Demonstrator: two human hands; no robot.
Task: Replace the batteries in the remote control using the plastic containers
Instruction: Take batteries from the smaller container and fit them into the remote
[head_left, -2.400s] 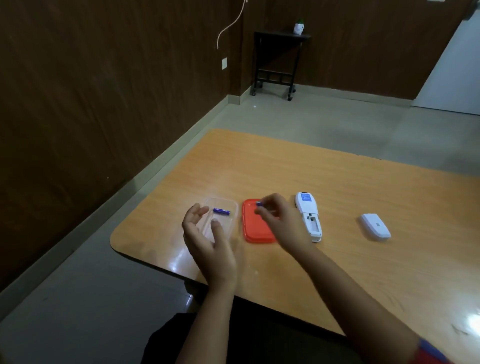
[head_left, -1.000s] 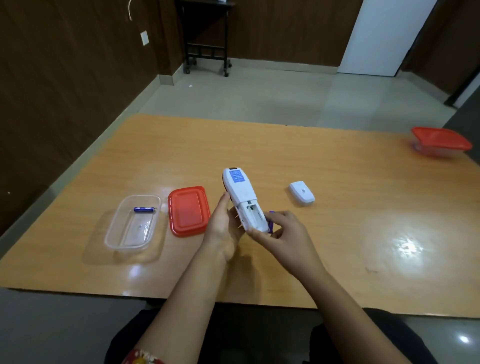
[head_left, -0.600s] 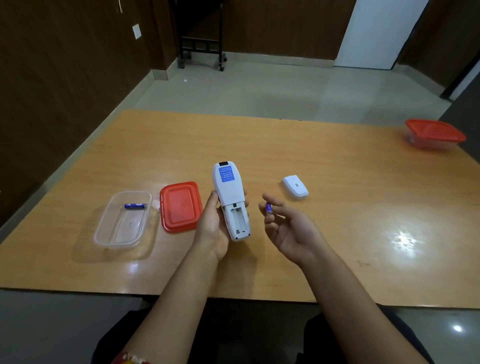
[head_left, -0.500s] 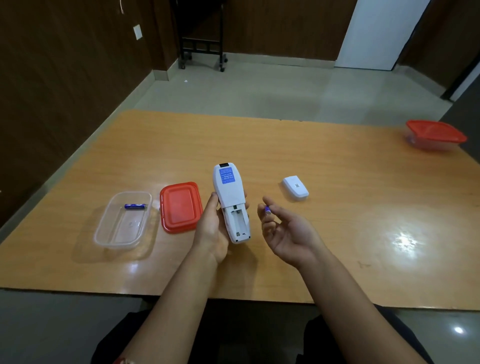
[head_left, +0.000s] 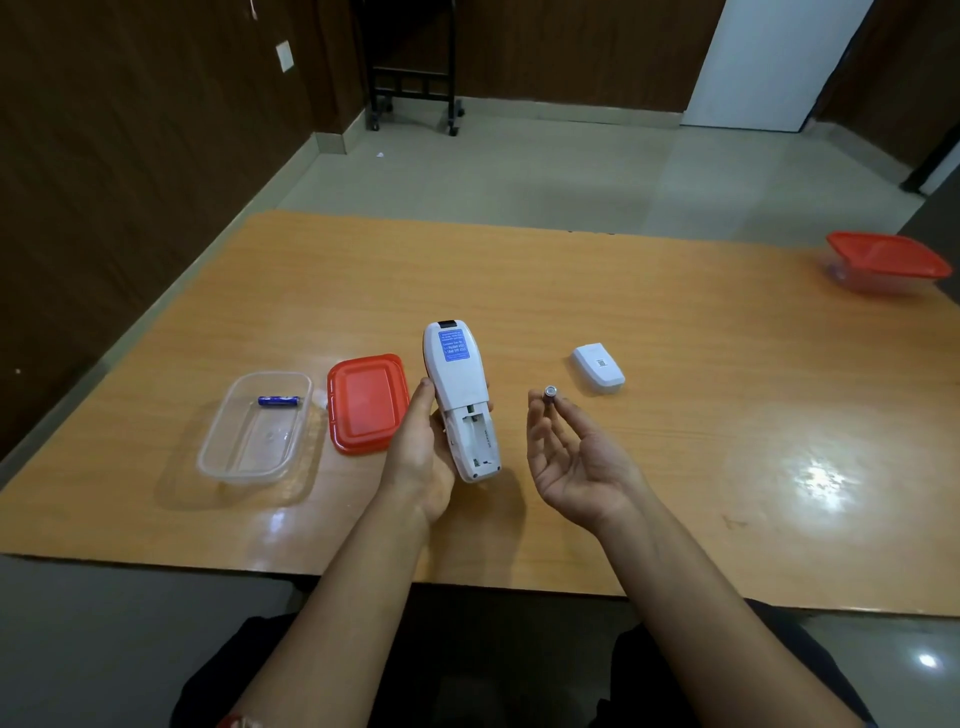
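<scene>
Left hand (head_left: 421, 457): gripped the remote control (head_left: 460, 395) back-side up, thumb on its left edge.
Remote control: held above the table (head_left: 571, 291), battery bay uncovered.
Right hand (head_left: 576, 457): palm up beside the remote, thumb and forefinger pinching 1 battery (head_left: 550, 393); other fingers loosely curled.
Clear container (head_left: 254, 426): open, at the left, with 1 blue battery (head_left: 279, 400) at its far end.
Red lid (head_left: 368, 402): flat between the clear container and the left hand.
Battery cover (head_left: 598, 367): lay just beyond the right hand.
Lidded container (head_left: 888, 260): stood at the table's far right.
</scene>
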